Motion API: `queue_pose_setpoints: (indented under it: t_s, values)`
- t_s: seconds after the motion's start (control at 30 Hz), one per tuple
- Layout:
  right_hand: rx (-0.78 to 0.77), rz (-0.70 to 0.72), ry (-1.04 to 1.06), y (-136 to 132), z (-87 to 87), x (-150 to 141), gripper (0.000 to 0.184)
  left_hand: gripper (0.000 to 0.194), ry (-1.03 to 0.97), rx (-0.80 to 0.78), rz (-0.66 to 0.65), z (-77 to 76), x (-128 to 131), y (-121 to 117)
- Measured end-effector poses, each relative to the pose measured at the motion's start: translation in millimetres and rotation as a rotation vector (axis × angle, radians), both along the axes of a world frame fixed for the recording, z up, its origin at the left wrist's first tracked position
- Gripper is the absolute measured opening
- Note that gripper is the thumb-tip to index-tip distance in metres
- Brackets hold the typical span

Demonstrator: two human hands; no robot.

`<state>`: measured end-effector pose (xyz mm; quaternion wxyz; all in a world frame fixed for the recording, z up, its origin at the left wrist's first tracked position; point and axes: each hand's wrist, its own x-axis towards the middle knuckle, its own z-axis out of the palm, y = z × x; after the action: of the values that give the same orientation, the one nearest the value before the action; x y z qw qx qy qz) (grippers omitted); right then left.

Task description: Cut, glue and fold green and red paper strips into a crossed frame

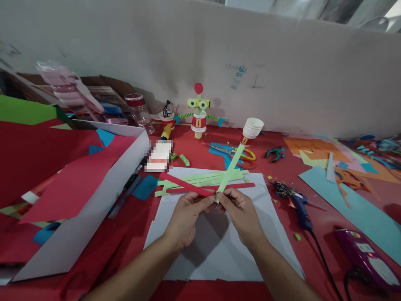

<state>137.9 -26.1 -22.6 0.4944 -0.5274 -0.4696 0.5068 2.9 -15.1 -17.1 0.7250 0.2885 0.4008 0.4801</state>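
My left hand [191,213] pinches the end of a red paper strip [188,184], which slants up to the left. In my right hand [241,211] is the lower end of a light green paper strip [231,168], slanting up to the right. The two strip ends meet between my fingertips, over a white sheet [232,259]. Whether they are joined, I cannot tell. Behind my hands lie several loose green strips [200,179] and another red strip [247,185].
A paper-cup robot figure [198,122] and stacked paper cups [251,128] stand at the back. Scissors [244,154] and pliers [275,154] lie nearby. To the right are a glue gun [301,211] with its cord and a purple device [365,255]. A box [103,184] of coloured paper stands left.
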Motion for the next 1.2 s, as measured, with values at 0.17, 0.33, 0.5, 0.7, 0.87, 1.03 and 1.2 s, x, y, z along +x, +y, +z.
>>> queue_pose_setpoints:
  t_s: [0.17,0.33,0.5,0.7,0.87,1.03,1.2]
  values:
    - [0.044,-0.004,-0.152,0.9,2.1,0.2,0.018,0.01,0.081,0.025,0.055,-1.7,2.1,-0.5]
    - [0.024,-0.055,-0.115,-0.8,5.8,-1.2,0.014,0.011,0.058,0.044,0.006,0.5,1.0,0.0]
    - [0.059,-0.058,-0.08,-2.5,8.4,-3.4,0.013,0.013,-0.038,0.015,-0.078,0.8,-2.5,3.4]
    - [0.327,-0.01,-0.258,-5.0,5.5,-5.5,0.018,0.018,-0.075,-0.153,0.014,2.9,-5.7,5.7]
    - [0.393,-0.079,-0.353,-6.4,3.5,-5.6,0.014,0.015,-0.075,-0.133,-0.05,1.2,-5.2,4.9]
    - [0.38,-0.088,-0.345,-5.1,3.9,-4.8,0.015,0.013,-0.072,-0.097,-0.113,3.0,-6.2,5.5]
    - [0.366,-0.116,-0.316,-4.4,4.6,-3.6,0.011,0.017,-0.102,-0.098,-0.053,6.2,-5.1,4.8]
